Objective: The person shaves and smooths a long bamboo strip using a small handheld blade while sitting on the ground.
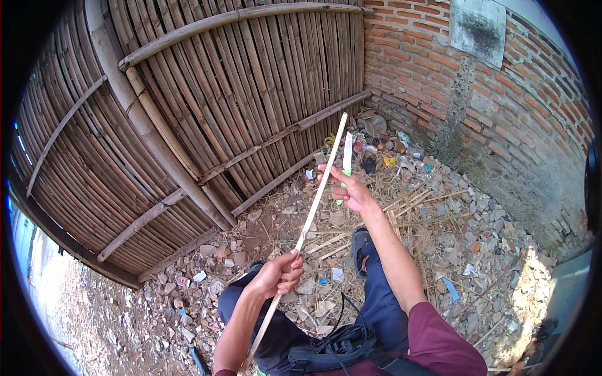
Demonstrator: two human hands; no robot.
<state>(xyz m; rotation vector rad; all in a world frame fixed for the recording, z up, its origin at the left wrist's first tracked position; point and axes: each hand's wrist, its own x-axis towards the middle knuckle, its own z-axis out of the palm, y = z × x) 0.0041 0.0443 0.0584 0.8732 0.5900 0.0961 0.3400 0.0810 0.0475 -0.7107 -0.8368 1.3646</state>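
A long, pale bamboo strip slants across the middle, from my lap up toward the fence. My left hand is closed round its lower half. Farther up, my right hand grips the green handle of a knife, whose pale blade points away from me. The right index finger reaches against the strip's side, while the other fingers curl round the handle. Blade and strip run side by side with a small gap between them. Part of the handle is hidden by my fingers.
A bamboo fence stands ahead and left, meeting a brick wall at the far corner. Cut bamboo slivers lie on stony ground scattered with litter. A black strapped pouch rests at my lap.
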